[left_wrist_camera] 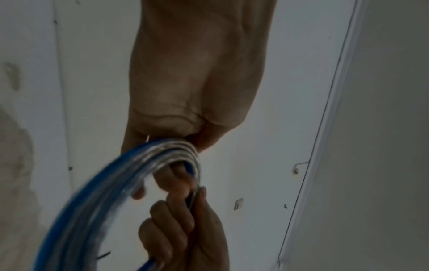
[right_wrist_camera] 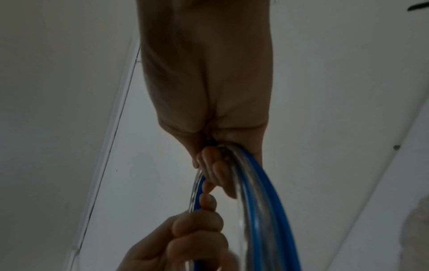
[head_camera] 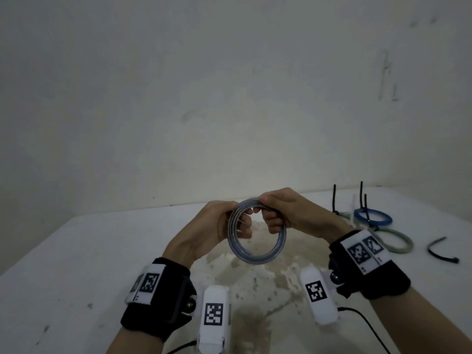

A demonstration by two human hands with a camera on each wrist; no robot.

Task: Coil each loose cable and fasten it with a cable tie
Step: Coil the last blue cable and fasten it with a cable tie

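Note:
A coil of clear and blue cable (head_camera: 256,259) hangs in the air above the white table (head_camera: 76,251), held upright between both hands. My left hand (head_camera: 238,226) grips its upper left side with fingers curled through the ring. My right hand (head_camera: 271,216) grips the top right, fingers wrapped round the strands. In the left wrist view the left hand (left_wrist_camera: 181,135) closes over the coil (left_wrist_camera: 104,192). The right wrist view has the right hand (right_wrist_camera: 216,159) clenched on the coil (right_wrist_camera: 260,201). No tie shows on this coil.
At the table's right lie a blue coil (head_camera: 373,217) and a green coil (head_camera: 399,242), each bound with black ties whose tails stick up. A loose black cable tie (head_camera: 441,252) lies further right. A brownish stain (head_camera: 255,290) marks the table under my hands. A wall stands close behind.

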